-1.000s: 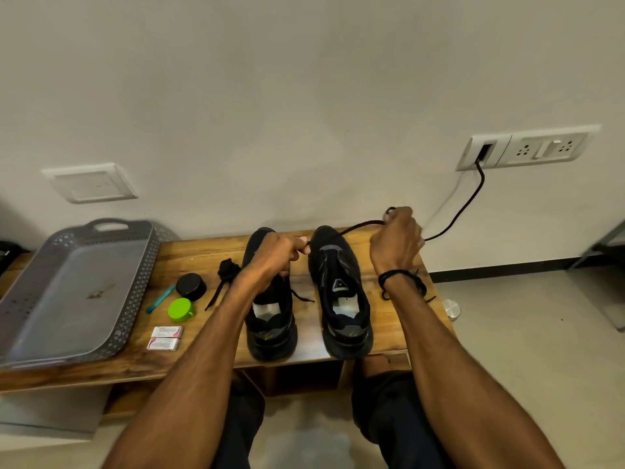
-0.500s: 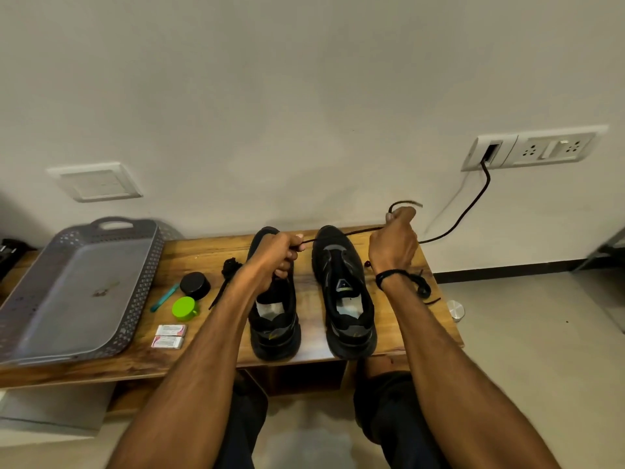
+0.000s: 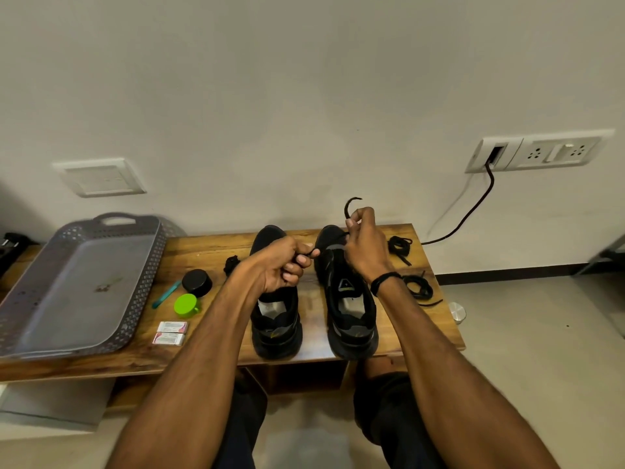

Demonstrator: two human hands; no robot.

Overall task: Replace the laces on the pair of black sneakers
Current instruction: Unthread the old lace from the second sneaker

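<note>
On the worktop [image 3: 209,245], left sneaker [image 3: 275,319] and right sneaker [image 3: 351,313] stand side by side, toes to the far wall. Left hand [image 3: 280,265] pinches a black lace [image 3: 348,206] above the left sneaker. Right hand [image 3: 363,245] grips it over the right sneaker's toe, tip curling up. Loose laces [image 3: 400,247] lie just right.
</note>
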